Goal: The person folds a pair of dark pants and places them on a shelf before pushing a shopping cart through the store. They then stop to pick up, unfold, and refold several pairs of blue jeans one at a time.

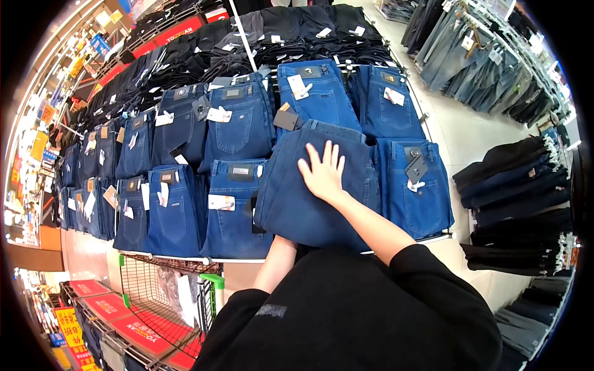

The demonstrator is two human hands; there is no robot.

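Observation:
A folded pair of dark blue jeans [291, 185] is in front of me, over the front edge of the display table and tilted. My right hand [323, 172] lies flat on top of it with fingers spread. Below its lower edge, my left hand [286, 244] reaches underneath, and the jeans hide its fingers. A dark hang tag [286, 117] sticks up by the top corner of this pair. Directly behind is a brighter blue folded pair [315, 93] with a white tag. Other folded jeans flank it, one pair [232, 204] to the left and another [417, 191] to the right.
Several rows of folded jeans cover the table, with black trousers [297, 34] stacked further back. A shopping cart [164, 297] with a green handle stands at the lower left. Hanging racks with jeans [476, 68] and dark trousers [513, 191] line the right side of the aisle.

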